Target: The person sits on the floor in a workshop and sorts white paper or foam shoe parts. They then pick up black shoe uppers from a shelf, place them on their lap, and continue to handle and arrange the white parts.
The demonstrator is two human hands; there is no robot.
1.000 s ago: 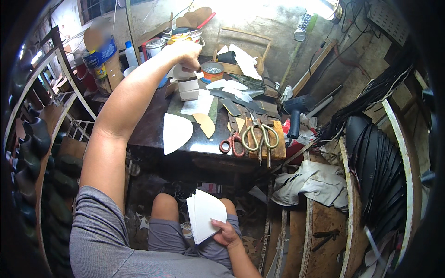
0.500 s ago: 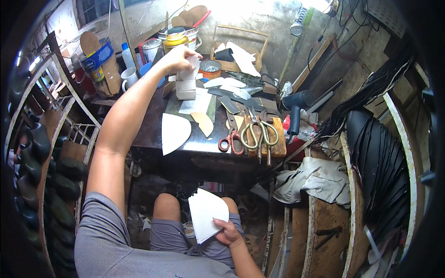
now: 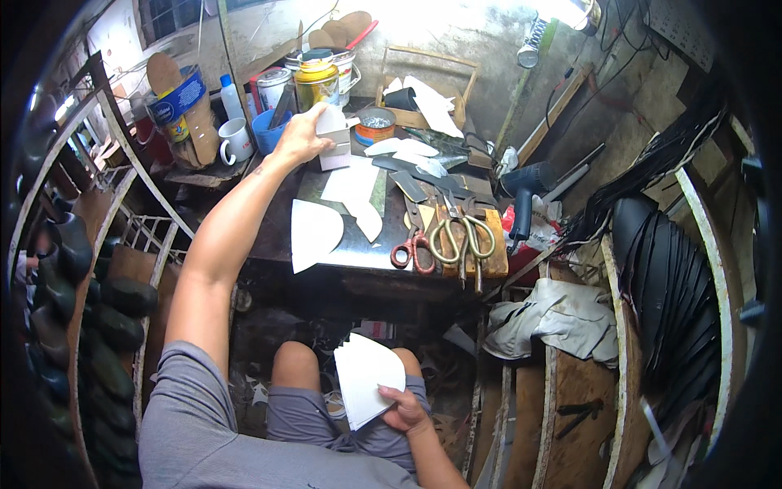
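My left hand reaches across to the far part of the workbench. Its fingers close around a small open white cardboard box, whose raised flap stands up beside the thumb. What is inside the box I cannot make out. Over my lap, my right hand grips a fanned stack of white, round-ended cut sheets, its thumb lying on the top one. Closer to me than the box, a white half-oval piece and a smaller pale curved piece lie on the bench.
Brass-handled scissors and red-handled scissors lie at the bench's right. Behind stand an orange tin, a yellow can, a blue cup and a white mug. A grey cloth hangs over the right rack.
My left hand has come down from above the box to its side, its fingers now around it. The right hand keeps the stack in nearly the same place.
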